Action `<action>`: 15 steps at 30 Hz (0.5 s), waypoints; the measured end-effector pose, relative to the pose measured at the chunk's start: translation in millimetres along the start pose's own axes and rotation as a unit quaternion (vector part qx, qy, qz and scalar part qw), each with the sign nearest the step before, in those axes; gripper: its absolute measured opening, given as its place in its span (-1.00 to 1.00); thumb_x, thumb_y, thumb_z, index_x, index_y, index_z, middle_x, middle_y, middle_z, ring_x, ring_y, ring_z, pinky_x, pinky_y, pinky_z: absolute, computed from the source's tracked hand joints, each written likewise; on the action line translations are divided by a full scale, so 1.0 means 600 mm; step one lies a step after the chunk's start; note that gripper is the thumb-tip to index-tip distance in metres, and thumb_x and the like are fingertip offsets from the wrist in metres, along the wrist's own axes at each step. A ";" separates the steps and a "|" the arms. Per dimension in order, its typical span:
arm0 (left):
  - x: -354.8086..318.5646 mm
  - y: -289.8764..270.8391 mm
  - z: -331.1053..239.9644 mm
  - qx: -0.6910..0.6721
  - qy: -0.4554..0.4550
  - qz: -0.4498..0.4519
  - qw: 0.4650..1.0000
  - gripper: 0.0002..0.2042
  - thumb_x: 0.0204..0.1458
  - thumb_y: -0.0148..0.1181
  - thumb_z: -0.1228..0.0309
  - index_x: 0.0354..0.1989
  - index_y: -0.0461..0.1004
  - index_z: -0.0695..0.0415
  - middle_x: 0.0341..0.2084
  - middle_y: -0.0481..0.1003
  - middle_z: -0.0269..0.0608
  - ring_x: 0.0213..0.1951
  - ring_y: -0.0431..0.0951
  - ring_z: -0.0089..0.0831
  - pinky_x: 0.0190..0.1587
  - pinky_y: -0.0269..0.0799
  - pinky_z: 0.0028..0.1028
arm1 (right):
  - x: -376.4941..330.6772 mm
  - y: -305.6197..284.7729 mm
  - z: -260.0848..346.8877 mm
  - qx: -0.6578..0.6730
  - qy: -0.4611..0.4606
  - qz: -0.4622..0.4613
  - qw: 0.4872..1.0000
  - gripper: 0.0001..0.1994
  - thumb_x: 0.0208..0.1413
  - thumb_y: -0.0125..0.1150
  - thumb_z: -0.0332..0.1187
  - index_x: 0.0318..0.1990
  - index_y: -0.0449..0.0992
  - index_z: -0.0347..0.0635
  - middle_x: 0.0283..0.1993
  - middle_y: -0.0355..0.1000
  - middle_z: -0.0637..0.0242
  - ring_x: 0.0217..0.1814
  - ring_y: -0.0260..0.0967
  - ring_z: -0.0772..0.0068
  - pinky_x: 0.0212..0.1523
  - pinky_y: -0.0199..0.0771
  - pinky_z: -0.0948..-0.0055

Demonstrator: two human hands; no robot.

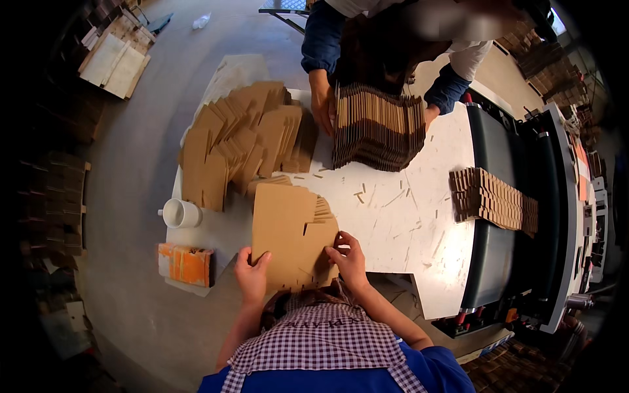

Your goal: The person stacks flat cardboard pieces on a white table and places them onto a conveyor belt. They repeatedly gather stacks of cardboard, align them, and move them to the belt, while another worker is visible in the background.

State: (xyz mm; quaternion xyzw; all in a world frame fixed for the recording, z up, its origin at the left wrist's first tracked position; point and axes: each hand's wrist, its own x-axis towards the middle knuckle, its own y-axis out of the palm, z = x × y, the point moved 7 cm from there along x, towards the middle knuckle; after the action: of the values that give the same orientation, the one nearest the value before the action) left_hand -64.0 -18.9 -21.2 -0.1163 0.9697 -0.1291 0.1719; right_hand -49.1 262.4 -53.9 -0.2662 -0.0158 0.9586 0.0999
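Both hands, left hand [251, 274], right hand [347, 257], gripping cardboard blanks [288, 232] (stacked)

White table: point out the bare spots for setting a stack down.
The white table is bare between the held cardboard blanks, the co-worker's stack and the conveyor stack, bar small scraps. The far left is crowded: fanned blanks, white cup.

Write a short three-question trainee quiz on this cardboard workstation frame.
1. True or false: both of the wearer's hands, left hand and right hand, hold the flat cardboard blank.
2. What stands left of that blank on the white table? A) white mug B) scissors C) tape roll
3. Fill in: the co-worker's hands press a ___ of folded blanks.

Key: 1 true; 2 A, the white mug; 3 stack.
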 end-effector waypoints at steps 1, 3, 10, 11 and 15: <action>0.002 0.001 -0.005 -0.037 -0.027 0.027 0.999 -0.76 0.11 0.21 0.55 -0.05 0.41 0.21 -0.27 0.55 -0.26 -0.29 0.53 -0.52 -0.18 0.47 -0.49 | 0.002 0.000 0.008 0.005 -0.008 -0.005 1.000 -0.39 0.12 0.35 -0.31 0.29 0.25 -0.20 0.13 0.25 0.12 0.01 0.42 0.32 -0.16 0.58 0.40; -0.008 -0.006 -0.028 -0.111 -0.078 0.061 0.989 -0.78 0.11 0.20 0.58 -0.07 0.40 0.25 -0.25 0.55 -0.26 -0.28 0.53 -0.52 -0.17 0.47 -0.49 | -0.010 -0.002 0.019 -0.019 -0.018 -0.007 1.000 -0.41 0.09 0.39 -0.28 0.23 0.32 -0.30 0.09 0.28 0.13 0.02 0.41 0.32 -0.16 0.58 0.39; 0.017 0.045 -0.088 -0.295 -0.081 0.144 0.941 -0.64 0.17 0.19 0.50 0.10 0.29 0.25 -0.11 0.52 -0.17 -0.10 0.52 -0.43 0.05 0.41 -0.41 | -0.050 -0.037 0.086 0.125 0.074 0.068 0.987 -0.44 0.04 0.44 -0.21 0.11 0.40 -0.36 0.01 0.48 0.15 0.02 0.42 0.43 0.04 0.46 0.41; 0.013 0.061 -0.078 -0.267 -0.058 0.157 0.949 -0.60 0.18 0.20 0.45 0.15 0.27 0.24 -0.09 0.51 -0.16 -0.08 0.51 -0.42 0.06 0.40 -0.40 | -0.058 -0.050 0.094 0.196 0.097 0.100 0.971 -0.48 0.05 0.43 -0.24 0.10 0.42 -0.35 -0.01 0.50 0.17 -0.01 0.44 0.42 0.03 0.47 0.41; 0.006 0.117 -0.060 -0.110 0.073 0.218 0.967 -0.54 0.18 0.24 0.26 0.20 0.33 0.17 0.05 0.46 -0.06 0.08 0.45 -0.32 0.13 0.34 -0.36 | -0.069 -0.277 0.221 0.130 -0.063 -0.083 0.986 -0.58 0.09 0.37 -0.34 0.05 0.45 -0.36 -0.10 0.55 0.20 -0.12 0.51 0.41 -0.12 0.56 0.39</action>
State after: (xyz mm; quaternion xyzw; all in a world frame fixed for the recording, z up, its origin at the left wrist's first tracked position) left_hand -92.8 53.8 -10.0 0.0892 0.9898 0.0112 0.1109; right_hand -52.0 419.8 94.8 -0.1874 0.0807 0.9558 0.2116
